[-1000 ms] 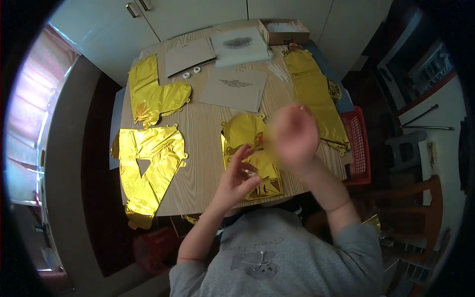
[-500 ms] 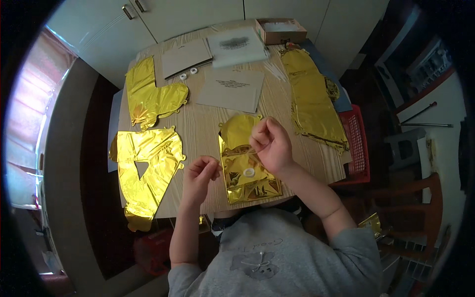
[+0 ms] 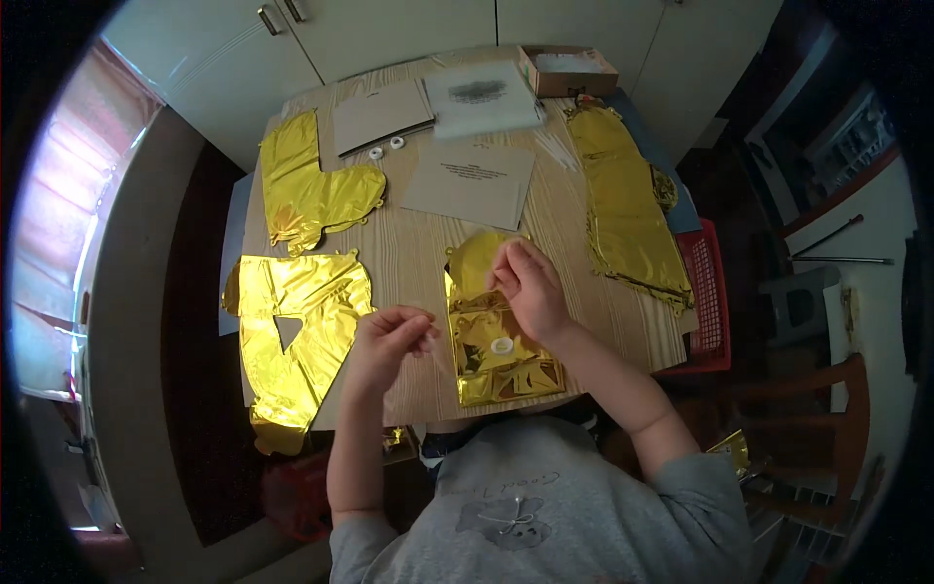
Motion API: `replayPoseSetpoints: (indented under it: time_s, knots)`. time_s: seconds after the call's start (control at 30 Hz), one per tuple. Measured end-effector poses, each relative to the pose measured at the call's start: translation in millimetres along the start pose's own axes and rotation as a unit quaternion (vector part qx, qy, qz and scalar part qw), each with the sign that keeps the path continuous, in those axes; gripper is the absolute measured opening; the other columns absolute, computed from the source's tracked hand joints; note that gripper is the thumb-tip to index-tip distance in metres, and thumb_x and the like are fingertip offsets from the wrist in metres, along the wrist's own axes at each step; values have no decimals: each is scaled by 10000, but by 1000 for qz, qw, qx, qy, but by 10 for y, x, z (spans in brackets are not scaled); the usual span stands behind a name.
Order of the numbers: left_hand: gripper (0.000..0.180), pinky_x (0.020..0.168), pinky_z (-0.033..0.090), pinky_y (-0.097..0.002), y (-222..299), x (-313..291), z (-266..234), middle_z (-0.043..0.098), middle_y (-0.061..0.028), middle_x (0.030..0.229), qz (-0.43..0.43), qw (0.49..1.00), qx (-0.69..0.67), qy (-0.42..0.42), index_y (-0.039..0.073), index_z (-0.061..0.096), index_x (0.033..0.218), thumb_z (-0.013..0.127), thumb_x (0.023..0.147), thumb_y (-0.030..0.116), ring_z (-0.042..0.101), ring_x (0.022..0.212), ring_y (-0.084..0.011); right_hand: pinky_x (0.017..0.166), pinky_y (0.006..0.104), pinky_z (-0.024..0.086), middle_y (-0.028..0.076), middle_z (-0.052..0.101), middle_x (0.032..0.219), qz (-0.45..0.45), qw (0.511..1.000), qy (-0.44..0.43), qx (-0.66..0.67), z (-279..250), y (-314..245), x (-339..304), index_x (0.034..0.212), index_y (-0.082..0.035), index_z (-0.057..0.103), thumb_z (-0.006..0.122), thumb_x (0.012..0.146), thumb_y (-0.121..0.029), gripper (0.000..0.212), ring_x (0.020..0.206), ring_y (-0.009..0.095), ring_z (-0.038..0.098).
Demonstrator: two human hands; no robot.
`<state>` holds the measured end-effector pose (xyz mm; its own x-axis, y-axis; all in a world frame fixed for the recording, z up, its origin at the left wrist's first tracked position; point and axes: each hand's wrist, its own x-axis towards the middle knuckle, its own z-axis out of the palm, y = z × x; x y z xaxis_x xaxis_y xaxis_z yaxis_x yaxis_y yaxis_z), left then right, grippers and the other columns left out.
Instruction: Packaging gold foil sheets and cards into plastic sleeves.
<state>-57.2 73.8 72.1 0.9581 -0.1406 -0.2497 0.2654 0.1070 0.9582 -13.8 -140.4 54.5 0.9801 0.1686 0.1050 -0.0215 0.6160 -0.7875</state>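
A folded gold foil balloon [image 3: 477, 321] lies at the front of the table between my hands. On its lower half rests a small white ring [image 3: 502, 346], like a little roll of tape. Beside the foil's left edge, my left hand [image 3: 389, 346] is closed in a pinch. A faint clear strip seems to hang by its fingertips, too thin to name. Over the foil's upper right part, my right hand [image 3: 530, 290] is closed too, fingertips together. Whatever it may hold is hidden or too small to see.
A gold foil balloon shaped like a four [image 3: 258, 336] and another foil balloon [image 3: 302, 190] lie on the left. A long folded one [image 3: 628, 195] is at right. Printed sheets [image 3: 469, 180], two white rings [image 3: 386, 149], a cardboard box [image 3: 569, 83] and a red basket [image 3: 710, 302] surround them.
The whole view has shifted slightly. My hands stay closed on either side of the foil, and the right has come down a little. A faint clear strip now shows by the left fingertips.
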Motion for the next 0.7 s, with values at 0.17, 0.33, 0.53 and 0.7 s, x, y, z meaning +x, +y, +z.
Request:
replayPoseSetpoints:
  time_s: [0.17, 0.33, 0.53, 0.7]
  knots:
    - [106, 569, 449, -218, 97, -191, -667, 680, -64, 771, 39, 977, 203, 52, -30, 700, 869, 674, 854, 72, 596, 627, -100, 748, 224, 404, -11, 508, 819, -19, 983, -5, -183, -367, -195, -143, 923, -44, 558, 436, 1007, -213, 224, 777, 72, 473]
    - [88, 619, 465, -269, -96, -1232, -1246, 647, -44, 715, 5, 985, 155, -73, -25, 724, 816, 738, 768, 47, 584, 692, -103, 762, 231, 422, -6, 545, 862, -6, 941, 50, -334, -928, -412, -444, 969, -30, 574, 513, 972, -162, 145, 819, 80, 505]
    - [119, 562, 476, -287, -1893, -1768, -2168, 687, -115, 726, -206, 842, 497, -39, 25, 736, 787, 665, 806, 118, 641, 647, -156, 815, 297, 471, 70, 608, 957, 14, 826, 35, -562, -899, -417, -496, 1059, -20, 586, 623, 894, -172, 229, 923, 178, 583]
    - [150, 592, 489, -321, -3502, -1728, -2868, 680, -127, 764, -291, 783, 534, 132, 37, 702, 844, 626, 833, 166, 653, 696, -196, 914, 414, 456, 151, 548, 1148, -34, 754, -7, -656, -781, -138, -525, 1154, -35, 545, 665, 853, -209, 367, 1080, 325, 552]
